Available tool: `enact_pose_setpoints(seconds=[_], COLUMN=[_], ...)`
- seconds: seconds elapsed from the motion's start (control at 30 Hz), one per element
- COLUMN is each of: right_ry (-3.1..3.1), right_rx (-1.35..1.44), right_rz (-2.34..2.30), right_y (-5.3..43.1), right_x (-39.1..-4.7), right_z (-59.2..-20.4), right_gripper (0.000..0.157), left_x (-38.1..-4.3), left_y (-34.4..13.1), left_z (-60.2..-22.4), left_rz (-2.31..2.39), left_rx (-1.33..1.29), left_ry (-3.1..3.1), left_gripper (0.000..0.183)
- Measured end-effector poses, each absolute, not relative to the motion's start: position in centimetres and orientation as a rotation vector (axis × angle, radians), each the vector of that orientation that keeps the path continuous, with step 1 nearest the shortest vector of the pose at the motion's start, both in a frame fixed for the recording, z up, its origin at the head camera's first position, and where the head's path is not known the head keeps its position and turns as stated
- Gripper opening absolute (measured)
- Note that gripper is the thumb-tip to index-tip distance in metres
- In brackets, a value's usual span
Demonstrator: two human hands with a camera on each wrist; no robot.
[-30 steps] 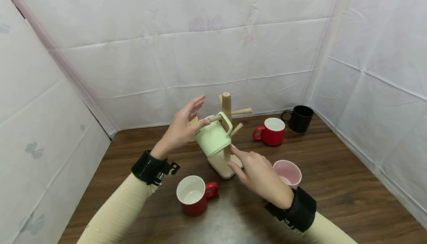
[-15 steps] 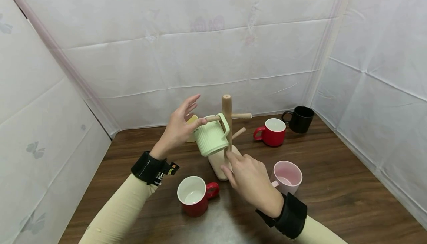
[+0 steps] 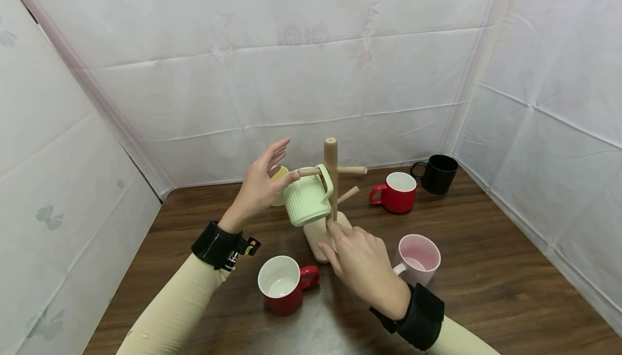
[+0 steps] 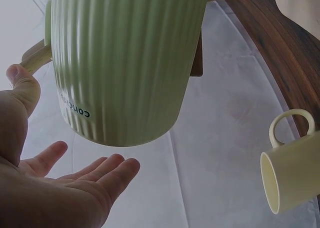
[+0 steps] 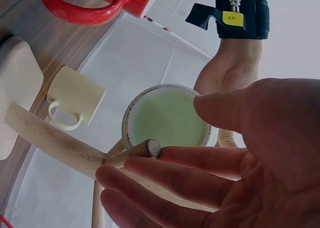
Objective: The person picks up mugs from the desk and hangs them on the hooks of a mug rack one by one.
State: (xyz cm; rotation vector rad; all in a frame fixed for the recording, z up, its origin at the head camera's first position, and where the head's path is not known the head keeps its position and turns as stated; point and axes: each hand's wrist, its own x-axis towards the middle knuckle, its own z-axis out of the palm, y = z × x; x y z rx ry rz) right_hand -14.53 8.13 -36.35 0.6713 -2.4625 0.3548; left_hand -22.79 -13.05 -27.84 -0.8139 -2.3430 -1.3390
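A ribbed light-green mug (image 3: 306,201) hangs tilted by its handle from an upper peg (image 3: 309,172) of a wooden mug tree (image 3: 331,152). My left hand (image 3: 256,185) is beside it, the thumb tip at the peg's end. Its other fingers extend loosely past the mug's bottom in the left wrist view, apart from the mug (image 4: 125,68). Low on the post, my right hand (image 3: 363,260) has its fingertips against the wood. The right wrist view shows those fingers (image 5: 175,173) fairly straight beside a peg and the post, with the thumb held apart.
A red mug (image 3: 284,297) stands in front of the tree, a pink mug (image 3: 420,260) at right. Farther back are another red mug (image 3: 398,199) and a black mug (image 3: 439,174). A pale yellow mug (image 4: 295,173) is partly hidden behind my left hand in the head view.
The mug tree has turned slightly, and the green mug has swung a little left and less tilted. My right hand has moved left along with the post; the left hand has shifted slightly left.
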Motion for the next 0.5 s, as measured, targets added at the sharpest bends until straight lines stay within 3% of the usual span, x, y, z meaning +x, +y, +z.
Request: enact_pose_setpoints(seconds=[0.5], right_ry=[-2.492], right_rx=[0.687], right_rz=[0.336], right_y=[8.44], right_x=[-14.64], right_z=[-36.49], right_gripper=[0.039], left_x=[-22.66], left_y=[-13.22], left_z=[-28.33], left_rz=[-1.356], left_rx=[-0.805], left_ry=[-2.344], left_gripper=[0.060])
